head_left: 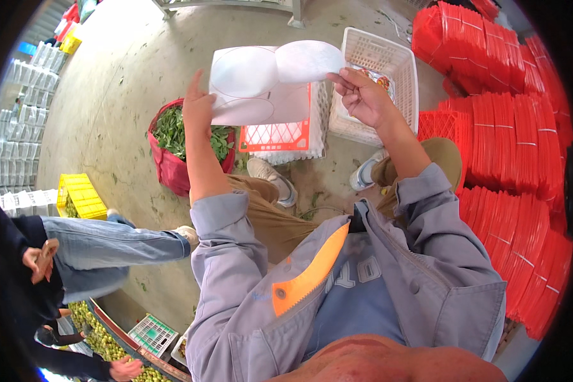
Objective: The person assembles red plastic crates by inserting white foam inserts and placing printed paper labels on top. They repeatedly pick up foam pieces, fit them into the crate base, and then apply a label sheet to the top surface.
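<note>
A white paper sheet [235, 114] with printed oval outlines hangs between my hands. At its left edge my left hand [199, 108] grips it, index finger stretched up along the side. A large white oval paper piece [311, 59] overlaps the sheet's upper right and sticks out past it. My right hand [361, 95] pinches that oval's right end between thumb and fingertips. Under the paper lies a red lattice crate [275, 145], partly covered by it, over white netted material [321, 121]. Whether the oval is still joined to the sheet I cannot tell.
A white crate [356, 134] with printed packages stands right. A red bag [170, 173] of green leaves sits left. Red stacked packs [506, 146] line the right side. People work at lower left beside a yellow crate [86, 197] and a trough of green fruit [102, 337].
</note>
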